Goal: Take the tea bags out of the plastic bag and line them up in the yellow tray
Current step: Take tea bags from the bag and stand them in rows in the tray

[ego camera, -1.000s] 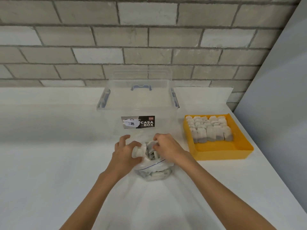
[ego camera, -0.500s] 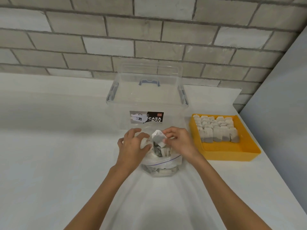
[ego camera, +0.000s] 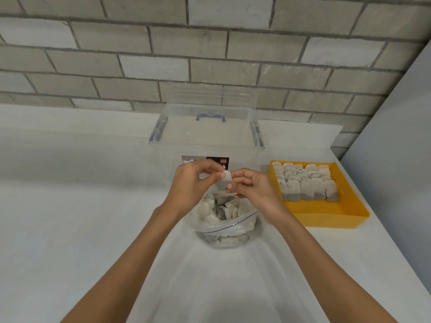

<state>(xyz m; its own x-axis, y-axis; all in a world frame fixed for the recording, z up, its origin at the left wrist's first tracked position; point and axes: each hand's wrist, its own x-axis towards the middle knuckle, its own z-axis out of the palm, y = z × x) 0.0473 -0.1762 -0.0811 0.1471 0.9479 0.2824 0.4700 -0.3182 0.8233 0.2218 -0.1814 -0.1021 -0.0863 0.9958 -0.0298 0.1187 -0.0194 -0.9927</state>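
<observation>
From the head view, both hands are meeting above the middle of the white counter (ego camera: 70, 229); the left hand (ego camera: 186, 185) is pinching the left upper edge of one tea bag (ego camera: 224, 183) between thumb and forefinger, its other fingers curling loosely; the right hand (ego camera: 254, 190) is pinching the same tea bag along its right edge, so each grip is closing narrowly on the paper and nothing else. The tea bag is hanging upright between the two grips, just above the mouth of the plastic bag (ego camera: 242, 226).

The plastic bag is sitting on the counter just near of the hands, its top standing open and its blue zip line showing across the near side; loose tea bags (ego camera: 210, 210) are lying jumbled inside it.

To the right, apart from the bag, the yellow tray (ego camera: 326, 213) is resting on the counter; lined-up tea bags (ego camera: 305, 183) are filling its far part in overlapping rows, and its near part is showing bare yellow floor.

Behind the hands a clear storage box (ego camera: 207, 136) is standing with a blue handle (ego camera: 211, 115) on its lid and a dark label (ego camera: 224, 160) on its near wall, partly hidden by the fingers; a brick wall (ego camera: 163, 54) is running along the far side, and a grey panel (ego camera: 396, 136) is rising at the right.
</observation>
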